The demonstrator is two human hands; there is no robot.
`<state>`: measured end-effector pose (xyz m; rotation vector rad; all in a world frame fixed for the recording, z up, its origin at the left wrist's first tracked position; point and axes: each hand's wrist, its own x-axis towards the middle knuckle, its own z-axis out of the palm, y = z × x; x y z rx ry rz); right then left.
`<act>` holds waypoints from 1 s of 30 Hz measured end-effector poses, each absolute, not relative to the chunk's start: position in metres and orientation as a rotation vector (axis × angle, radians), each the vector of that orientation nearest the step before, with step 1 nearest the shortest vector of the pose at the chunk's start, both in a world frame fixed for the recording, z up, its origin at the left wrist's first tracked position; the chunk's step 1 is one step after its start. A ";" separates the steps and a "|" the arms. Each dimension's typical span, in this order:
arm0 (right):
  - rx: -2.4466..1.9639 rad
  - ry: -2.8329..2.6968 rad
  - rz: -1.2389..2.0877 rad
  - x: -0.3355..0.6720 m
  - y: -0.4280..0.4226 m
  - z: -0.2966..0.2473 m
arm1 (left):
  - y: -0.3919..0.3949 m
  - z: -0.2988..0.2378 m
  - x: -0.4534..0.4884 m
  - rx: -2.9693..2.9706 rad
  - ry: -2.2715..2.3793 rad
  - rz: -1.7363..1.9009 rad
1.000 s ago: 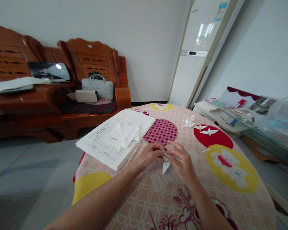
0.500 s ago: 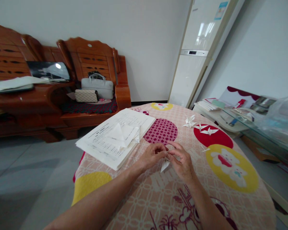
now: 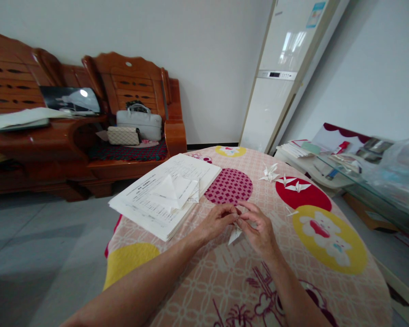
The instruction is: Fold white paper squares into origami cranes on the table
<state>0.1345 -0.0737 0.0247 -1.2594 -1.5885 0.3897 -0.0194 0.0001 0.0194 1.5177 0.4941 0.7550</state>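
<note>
Over the middle of the patterned table, my left hand (image 3: 221,220) and my right hand (image 3: 257,229) meet, fingertips pinched together on a small piece of folded white paper (image 3: 235,234). One pointed end of the paper sticks out below the fingers; the rest is hidden by them. Several finished paper cranes (image 3: 270,173) lie beyond my right hand, some on the red circle of the cloth. To the left of my hands rests a stack of printed paper sheets (image 3: 150,213), with loose cut or folded white pieces (image 3: 172,193) on top.
A patterned tablecloth (image 3: 197,281) covers the round table. Behind it stand a wooden sofa (image 3: 132,75) with bags (image 3: 139,125) on its seat and a tall white air conditioner (image 3: 272,104). At right, a glass-topped side table (image 3: 347,175) holds papers and a plastic bag.
Almost nothing differs. My fingers shift very slightly on the folded paper, and the whole view moves a little.
</note>
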 end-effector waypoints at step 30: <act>-1.373 -1.469 0.387 0.129 -0.074 0.017 | -0.011 0.021 -0.013 1.801 0.636 0.854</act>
